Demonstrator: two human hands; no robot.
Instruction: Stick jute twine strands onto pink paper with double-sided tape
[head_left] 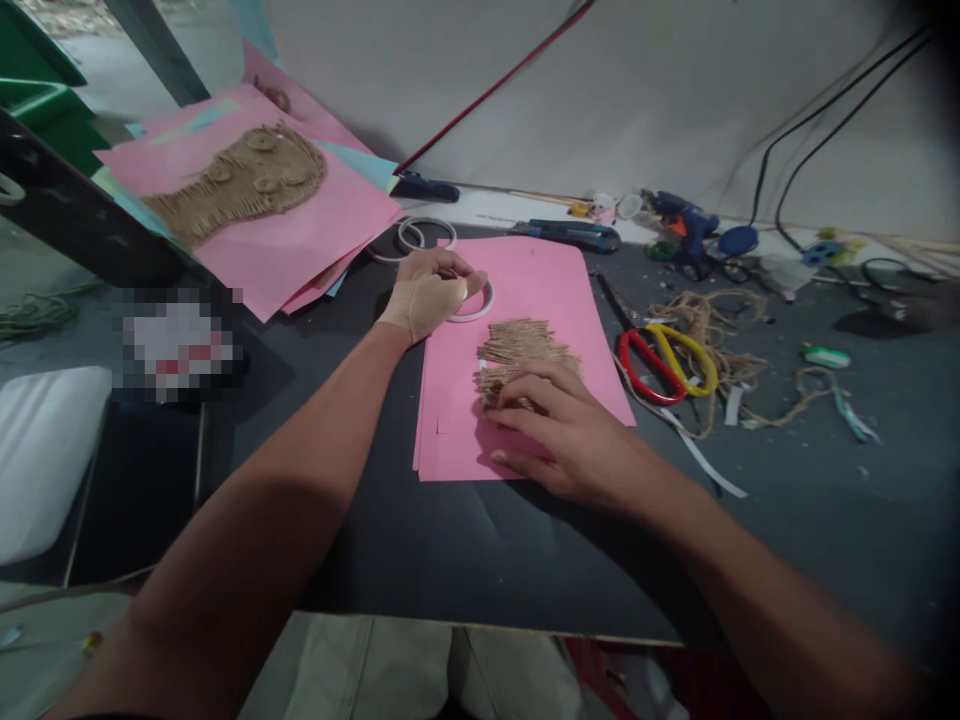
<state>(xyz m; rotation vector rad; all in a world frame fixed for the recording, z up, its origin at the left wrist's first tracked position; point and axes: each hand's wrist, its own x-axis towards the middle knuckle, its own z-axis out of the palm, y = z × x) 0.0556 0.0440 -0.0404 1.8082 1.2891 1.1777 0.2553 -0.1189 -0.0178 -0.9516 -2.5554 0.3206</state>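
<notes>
1. Two hands are working in front of us: our right hand point(570, 435) is pressing down, fingers spread fairly wide, on a fringe of jute twine point(521, 350).
2. That fringe is lying on a pink paper sheet point(450, 400), near its middle.
3. Our bandaged left hand point(429, 295) is curling narrowly over a tape roll point(472, 316), seemingly gripping it, though the fingers partly hide it.
4. We are seeing red and yellow scissors point(664, 365) and loose twine point(709, 320) just beside the sheet.
</notes>
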